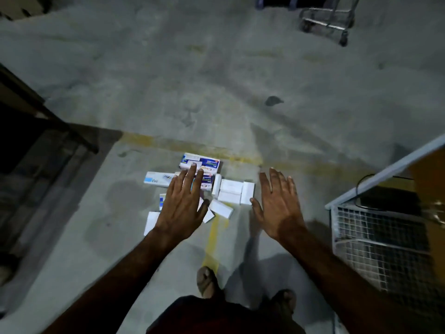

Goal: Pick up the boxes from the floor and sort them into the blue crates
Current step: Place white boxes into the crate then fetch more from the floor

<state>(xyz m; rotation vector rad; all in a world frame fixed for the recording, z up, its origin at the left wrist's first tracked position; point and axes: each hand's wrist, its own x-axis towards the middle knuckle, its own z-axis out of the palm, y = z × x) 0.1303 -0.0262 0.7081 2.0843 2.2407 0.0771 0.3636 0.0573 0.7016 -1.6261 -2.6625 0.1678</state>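
Cardboard boxes (218, 189), flat white and blue-printed rectangles, lie clustered on the rough concrete floor (168, 80) at twelve o'clock from the feet, under the left hand (184, 204) and right hand (279, 203), both flat-fingered, grasping nothing.

I'm looking at a warehouse or stockroom: bare concrete floor (240, 80) with yellow lines (192, 147), a trolley (330, 18), a wire cage (375, 242), boxes (226, 191) on the ground

Dim indoor light, floor (168, 80) grey and murky, white boxes (230, 192) glaring (detail washed out), soft shadows beneath the arms, left edge near black, wide-angle bending, slight blur
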